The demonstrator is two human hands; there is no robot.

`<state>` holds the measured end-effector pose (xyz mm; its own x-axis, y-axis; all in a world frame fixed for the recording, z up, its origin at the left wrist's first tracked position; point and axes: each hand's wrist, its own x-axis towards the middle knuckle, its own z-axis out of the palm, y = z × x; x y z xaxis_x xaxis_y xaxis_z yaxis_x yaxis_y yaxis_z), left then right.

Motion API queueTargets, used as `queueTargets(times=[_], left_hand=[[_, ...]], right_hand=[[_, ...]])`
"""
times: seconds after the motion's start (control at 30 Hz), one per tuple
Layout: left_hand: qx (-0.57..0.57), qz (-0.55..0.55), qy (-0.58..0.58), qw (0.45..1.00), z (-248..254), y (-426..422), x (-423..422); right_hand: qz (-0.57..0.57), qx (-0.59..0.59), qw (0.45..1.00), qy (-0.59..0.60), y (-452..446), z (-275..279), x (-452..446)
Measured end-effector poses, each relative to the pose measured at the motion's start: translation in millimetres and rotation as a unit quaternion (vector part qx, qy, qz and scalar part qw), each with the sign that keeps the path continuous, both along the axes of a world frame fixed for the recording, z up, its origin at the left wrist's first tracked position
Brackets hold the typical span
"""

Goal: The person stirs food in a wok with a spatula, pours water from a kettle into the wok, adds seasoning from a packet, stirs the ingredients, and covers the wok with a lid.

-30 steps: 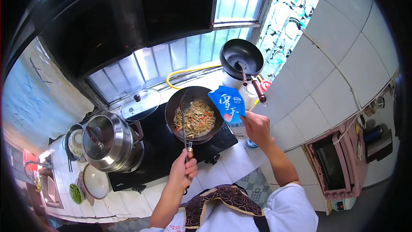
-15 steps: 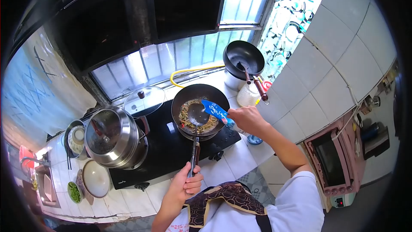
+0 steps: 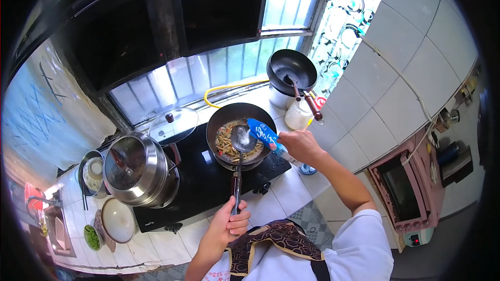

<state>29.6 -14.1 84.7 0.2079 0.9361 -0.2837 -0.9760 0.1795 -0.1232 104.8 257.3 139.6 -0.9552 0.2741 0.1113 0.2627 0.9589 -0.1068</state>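
My left hand (image 3: 227,222) is closed round the handle of a metal ladle (image 3: 242,145), whose bowl is over the dark wok (image 3: 221,117). A small heap of white powder lies in the ladle bowl. In the wok are cooked shreds (image 3: 225,142) with red bits. My right hand (image 3: 302,145) grips a blue printed bag (image 3: 264,134), tilted with its mouth at the ladle bowl. The wok stands on a black glass gas stove (image 3: 195,182).
A lidded steel steamer pot (image 3: 148,177) occupies the stove's left side, with a glass lid (image 3: 179,125) behind it. A bowl of chopped greens (image 3: 92,237) and a white bowl (image 3: 119,221) stand left. A black pan (image 3: 299,67) and a white jar (image 3: 298,115) are at back right.
White powder now shows in the ladle bowl, which looked without it before. The bag's mouth and both hands stay in nearly the same place; the view has shifted slightly.
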Motion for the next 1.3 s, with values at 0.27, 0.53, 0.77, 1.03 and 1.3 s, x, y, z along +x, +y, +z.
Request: queueTargets(times=[0.27, 0.53, 0.77, 1.03, 1.3], left_hand=[[0.005, 0.001, -0.003, 1.000, 1.0, 2.5, 1.8], [0.008, 0.001, 0.008, 1.000, 2.2, 4.6, 0.6], [0.006, -0.002, 0.007, 1.000, 2.5, 5.7, 2.0], [-0.002, 0.003, 0.017, 1.000, 4.5, 9.8, 6.3], [-0.013, 0.009, 0.032, 0.999, 7.0, 16.1, 9.6]], right_hand=[[-0.016, -0.011, 1.000, 0.005, -0.6, -1.3, 5.0], [-0.032, -0.040, 0.996, 0.068, 3.3, -12.1, 10.7], [-0.057, -0.083, 0.987, 0.127, -3.1, -22.9, 15.2], [-0.053, -0.087, 0.987, 0.126, -1.7, -35.4, 15.3], [-0.044, -0.095, 0.981, 0.163, 7.8, -40.0, 18.7]])
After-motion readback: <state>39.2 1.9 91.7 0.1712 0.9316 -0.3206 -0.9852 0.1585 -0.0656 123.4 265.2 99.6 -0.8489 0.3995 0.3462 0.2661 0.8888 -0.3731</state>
